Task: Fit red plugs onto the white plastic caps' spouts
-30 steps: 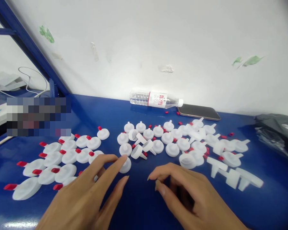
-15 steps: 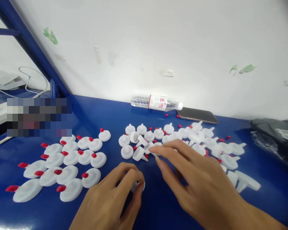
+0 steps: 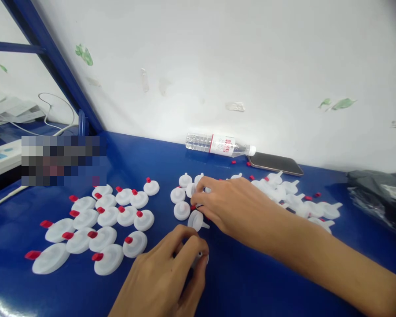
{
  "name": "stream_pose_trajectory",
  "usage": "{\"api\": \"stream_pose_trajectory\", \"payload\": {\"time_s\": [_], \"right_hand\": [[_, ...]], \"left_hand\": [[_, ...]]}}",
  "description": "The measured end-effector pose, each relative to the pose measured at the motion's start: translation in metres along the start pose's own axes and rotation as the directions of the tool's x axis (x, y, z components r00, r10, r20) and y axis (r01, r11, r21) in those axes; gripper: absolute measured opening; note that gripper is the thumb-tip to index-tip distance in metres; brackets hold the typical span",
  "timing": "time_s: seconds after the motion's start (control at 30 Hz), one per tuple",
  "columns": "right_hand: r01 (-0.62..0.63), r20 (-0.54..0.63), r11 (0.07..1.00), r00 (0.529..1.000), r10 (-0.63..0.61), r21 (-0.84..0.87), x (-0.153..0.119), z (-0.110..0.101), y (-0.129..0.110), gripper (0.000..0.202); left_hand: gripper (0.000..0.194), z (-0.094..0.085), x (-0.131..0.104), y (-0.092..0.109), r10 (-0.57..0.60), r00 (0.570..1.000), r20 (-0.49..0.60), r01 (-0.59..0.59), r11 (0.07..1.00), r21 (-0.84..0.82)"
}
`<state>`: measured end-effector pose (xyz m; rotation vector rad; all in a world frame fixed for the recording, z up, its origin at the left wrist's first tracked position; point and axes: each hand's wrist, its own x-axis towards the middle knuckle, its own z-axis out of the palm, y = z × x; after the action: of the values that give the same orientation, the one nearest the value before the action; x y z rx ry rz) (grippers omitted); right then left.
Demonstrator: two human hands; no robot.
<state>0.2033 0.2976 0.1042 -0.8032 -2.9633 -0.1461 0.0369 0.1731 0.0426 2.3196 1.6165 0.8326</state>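
My left hand (image 3: 171, 264) is closed round a white spouted lid (image 3: 200, 254). A small hole shows at the tip of its spout, and most of the lid is hidden by my fingers. Over the loose white lids at the middle, my right hand (image 3: 224, 198) has its fingers bent and their tips close together near a red cap (image 3: 193, 207); what they pinch, if anything, cannot be made out. One loose white lid (image 3: 195, 220) lies tilted just below those fingertips. On the left stand several white lids with red caps (image 3: 107, 257) on their spouts.
A water bottle (image 3: 222, 145) lies by the wall, next to a dark phone (image 3: 275, 163). More white lids (image 3: 330, 210) and loose red caps (image 3: 317, 194) are scattered at the right, near a black plastic bag (image 3: 379, 193). A white power strip (image 3: 6, 160) sits at the far left.
My right hand has moved left and away from me over the loose lids, its fingers now bent closer together. My left hand still holds its lid. The whole view has shifted slightly.
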Motion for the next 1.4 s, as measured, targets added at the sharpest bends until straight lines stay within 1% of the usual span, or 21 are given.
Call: {"api": "stream_pose_trajectory", "payload": {"time_s": [0.2,0.3,0.37,0.43,0.53,0.6,0.63,0.7,0.8,0.93,1.03,1.1,1.23,1.33,1.4], "right_hand": [[-0.024,-0.023,1.0,0.999,0.024,-0.009,-0.003,0.002,-0.001,0.018],[-0.025,0.0,1.0,1.0,0.025,-0.005,-0.003,0.0,0.0,0.017],[-0.032,0.009,0.999,0.999,0.032,-0.015,-0.003,-0.004,0.001,0.019],[-0.052,-0.011,0.998,0.999,0.052,-0.031,-0.004,-0.011,0.002,0.021],[-0.075,-0.024,0.997,0.997,0.074,-0.018,-0.009,-0.021,0.006,0.012],[-0.065,0.023,0.998,0.998,0.065,0.003,-0.013,-0.025,0.008,0.006],[-0.059,0.053,0.998,0.997,0.059,0.013,-0.014,-0.025,0.009,0.007],[-0.049,0.111,0.999,0.993,0.047,0.021,-0.017,-0.023,0.009,0.009],[-0.05,0.143,0.999,0.988,0.049,0.0,-0.019,-0.017,0.008,0.01],[-0.007,0.103,1.0,0.995,0.005,0.015,-0.02,-0.011,0.008,0.014],[0.022,0.064,1.0,0.998,-0.022,0.012,-0.021,-0.01,0.008,0.013],[0.032,0.044,0.999,0.999,-0.031,-0.016,-0.021,-0.009,0.006,0.011],[0.067,0.006,0.996,0.998,-0.067,-0.067,-0.02,-0.007,0.002,0.011],[0.074,-0.001,0.994,0.997,-0.074,-0.081,-0.018,-0.011,0.002,0.008],[0.06,-0.01,0.998,0.998,-0.061,-0.029,-0.017,-0.019,0.006,0.006]], "left_hand": [[0.02,0.002,0.0,-0.002,0.01,1.0,0.014,-0.01,1.0,-0.01],[0.021,0.001,0.002,-0.001,0.0,1.0,0.017,0.001,1.0,-0.013],[0.021,0.0,0.003,0.001,-0.007,1.0,0.023,0.007,1.0,-0.013],[0.02,0.0,0.003,0.002,-0.012,1.0,0.011,0.012,1.0,-0.005],[0.023,0.0,0.003,0.002,-0.026,0.999,-0.028,0.026,1.0,0.016],[0.027,0.0,0.002,0.002,-0.031,0.999,-0.043,0.032,0.999,0.02],[0.027,0.0,0.001,0.002,-0.029,0.999,-0.043,0.029,0.999,0.015],[0.023,0.0,0.0,0.0,-0.006,0.999,-0.046,0.006,1.0,-0.012],[0.02,0.001,-0.002,-0.002,0.023,0.999,-0.047,-0.026,0.998,-0.061],[0.02,0.001,-0.003,-0.001,0.039,0.997,-0.062,-0.043,0.997,-0.064],[0.032,0.001,-0.001,0.001,0.052,0.996,-0.074,-0.055,0.998,-0.038],[0.036,0.001,-0.001,0.002,0.056,0.997,-0.052,-0.057,0.998,-0.017],[0.036,0.002,-0.002,0.001,0.062,0.998,0.007,-0.062,0.998,0.022],[0.035,0.003,-0.004,0.0,0.072,0.997,0.019,-0.073,0.997,0.035],[0.037,0.004,-0.004,-0.001,0.087,0.996,0.021,-0.088,0.995,0.041]]}}
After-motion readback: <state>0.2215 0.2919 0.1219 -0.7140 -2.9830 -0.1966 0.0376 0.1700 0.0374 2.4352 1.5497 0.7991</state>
